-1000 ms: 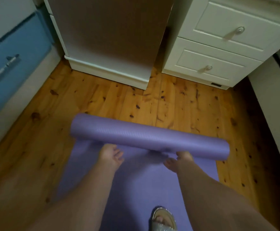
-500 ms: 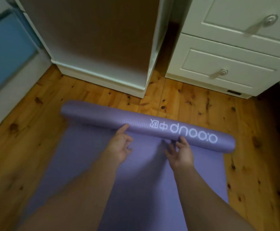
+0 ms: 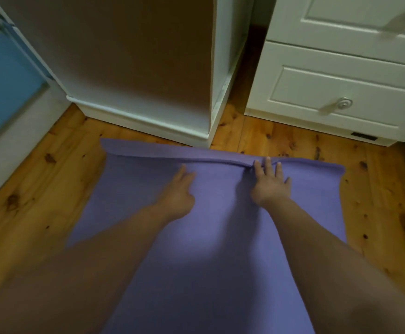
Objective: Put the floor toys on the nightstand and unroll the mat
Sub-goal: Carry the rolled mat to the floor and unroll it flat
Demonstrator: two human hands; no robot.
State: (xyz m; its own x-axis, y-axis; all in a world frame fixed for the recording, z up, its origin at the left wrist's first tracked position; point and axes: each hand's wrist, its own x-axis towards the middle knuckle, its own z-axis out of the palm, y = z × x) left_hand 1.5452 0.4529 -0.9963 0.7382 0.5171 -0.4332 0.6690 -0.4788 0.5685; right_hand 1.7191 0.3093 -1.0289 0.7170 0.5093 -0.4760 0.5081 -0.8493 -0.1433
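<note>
Both hands are pressing flat and open on the purple mat point(image 3: 211, 237), holding nothing: left hand point(image 3: 177, 191) mid-mat, right hand point(image 3: 270, 184) at the last curled flap point(image 3: 249, 162). Half a second ago I was pushing a fat roll; now it's nearly gone, the mat lying on the wood floor point(image 3: 40, 189) just short of the white cabinet point(image 3: 148, 116). Unrolling looks almost done. No toys in view.

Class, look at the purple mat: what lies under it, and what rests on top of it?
Under the purple mat is the wooden floor, hidden where covered. On top rest the left hand and right hand, fingers spread flat near the far edge.
</note>
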